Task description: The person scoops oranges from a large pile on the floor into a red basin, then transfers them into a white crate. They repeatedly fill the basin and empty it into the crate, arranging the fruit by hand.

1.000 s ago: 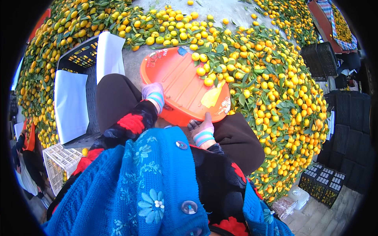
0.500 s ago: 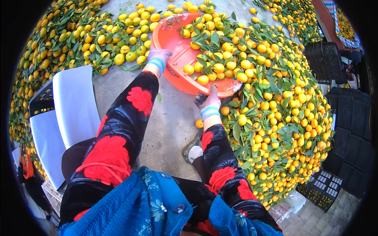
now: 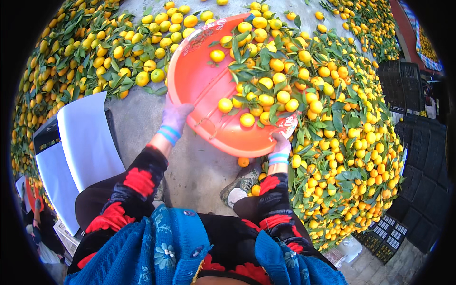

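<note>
A large red plastic basin (image 3: pixel 190 85) is held tilted between my two gloved hands, its far right side over a heap of small oranges with leaves (image 3: pixel 342 128). My left hand (image 3: pixel 175 116) grips the basin's near left rim, thumb over the edge. At the near right rim, my right hand (image 3: pixel 281 143) is closed on the edge beside the heap. Several oranges (image 3: pixel 266 99) and leaves lie at the basin's right side, where fruit meets the heap. Much of the basin's left inside is bare.
Leafy oranges (image 3: pixel 95 52) spread across the floor at the left and back. A white sheet-like panel (image 3: pixel 90 137) leans over a dark crate to my left. Black crates (image 3: pixel 420 156) stand at the right. One orange (image 3: pixel 243 162) lies near my shoe (image 3: pixel 240 185).
The basin has come nearer and tipped further toward the heap, showing more of its bare inside. Fruit has shifted to its right side. Both hands have moved nearer with it.
</note>
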Motion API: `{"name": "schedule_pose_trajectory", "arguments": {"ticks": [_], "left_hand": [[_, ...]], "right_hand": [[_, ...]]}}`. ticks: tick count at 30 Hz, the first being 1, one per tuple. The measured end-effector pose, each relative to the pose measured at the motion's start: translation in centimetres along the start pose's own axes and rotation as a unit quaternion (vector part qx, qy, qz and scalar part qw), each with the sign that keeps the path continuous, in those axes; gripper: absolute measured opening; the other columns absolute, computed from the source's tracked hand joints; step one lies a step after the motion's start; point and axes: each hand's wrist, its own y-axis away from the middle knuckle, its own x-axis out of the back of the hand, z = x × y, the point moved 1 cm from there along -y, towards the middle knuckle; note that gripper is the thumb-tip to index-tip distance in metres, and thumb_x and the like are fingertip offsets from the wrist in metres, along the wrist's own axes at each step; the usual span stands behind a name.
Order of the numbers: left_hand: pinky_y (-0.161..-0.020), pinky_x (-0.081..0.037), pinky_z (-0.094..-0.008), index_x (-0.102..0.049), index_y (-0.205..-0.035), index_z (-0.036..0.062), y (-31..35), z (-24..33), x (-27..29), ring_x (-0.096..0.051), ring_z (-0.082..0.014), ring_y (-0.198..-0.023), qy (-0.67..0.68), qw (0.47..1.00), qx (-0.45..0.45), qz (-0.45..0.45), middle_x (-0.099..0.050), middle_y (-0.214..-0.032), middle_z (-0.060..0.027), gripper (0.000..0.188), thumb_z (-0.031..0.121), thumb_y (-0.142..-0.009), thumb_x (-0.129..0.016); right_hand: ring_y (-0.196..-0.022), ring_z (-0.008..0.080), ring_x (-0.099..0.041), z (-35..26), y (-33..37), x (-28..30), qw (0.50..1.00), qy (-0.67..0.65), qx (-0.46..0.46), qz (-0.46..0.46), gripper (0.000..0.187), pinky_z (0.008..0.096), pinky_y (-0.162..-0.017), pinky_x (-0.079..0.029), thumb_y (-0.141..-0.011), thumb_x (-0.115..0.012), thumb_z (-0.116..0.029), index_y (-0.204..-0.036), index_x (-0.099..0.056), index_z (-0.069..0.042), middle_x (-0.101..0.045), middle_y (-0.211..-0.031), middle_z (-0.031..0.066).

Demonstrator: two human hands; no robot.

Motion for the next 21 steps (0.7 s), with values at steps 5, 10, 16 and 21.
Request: {"name": "schedule_pose_trajectory", "arguments": {"ticks": [5,10,16,21], "left_hand": [[-0.092,-0.051,-0.0366,-0.042,-0.136,0.0013,-0.7,1.0,2.6,-0.062,-0.0243,-0.106,0.069,0.996,0.007,-0.061,-0.060,-0.122,-0.0143,0.066,0.006,-0.076,-0.069],[-0.087,-0.054,-0.0378,-0.050,-0.130,-0.0027,-11.5,5.2,2.1,-0.064,-0.0251,-0.103,-0.066,0.993,0.080,-0.061,-0.063,-0.118,-0.0149,0.055,0.017,-0.083,-0.071],[-0.083,-0.054,-0.0361,-0.059,-0.115,-0.0048,-12.2,6.9,2.1,-0.066,-0.0234,-0.094,-0.098,0.991,0.078,-0.044,-0.065,-0.109,-0.0157,0.040,0.015,-0.082,-0.070],[-0.081,-0.056,-0.0366,-0.059,-0.111,-0.0037,-3.9,7.5,6.6,-0.068,-0.0238,-0.090,0.103,0.986,0.104,-0.080,-0.067,-0.103,-0.0124,0.033,0.015,-0.086,-0.068]], "right_hand": [[-0.072,0.0263,-0.066,-0.7,0.5,0.7,0.996,0.028,0.040,-0.072,0.015,0.0385,-0.073,-0.055,-0.070,-0.063,0.007,-0.085,-0.065,0.007,-0.065,-0.081,0.0112],[-0.075,0.0266,-0.065,-1.1,0.1,-0.1,0.998,0.016,-0.014,-0.056,0.022,0.0379,-0.071,-0.054,-0.070,-0.061,0.008,-0.093,-0.063,0.008,-0.065,-0.085,0.0119],[-0.075,0.0280,-0.065,-1.7,3.1,0.4,0.998,0.038,-0.001,-0.039,0.032,0.0386,-0.071,-0.054,-0.070,-0.057,0.011,-0.102,-0.060,0.007,-0.064,-0.089,0.0131],[-0.068,0.0281,-0.064,-7.9,4.4,1.9,0.975,0.198,0.062,-0.074,0.013,0.0389,-0.072,-0.056,-0.072,-0.060,0.004,-0.085,-0.062,0.007,-0.063,-0.079,0.0138]]}}
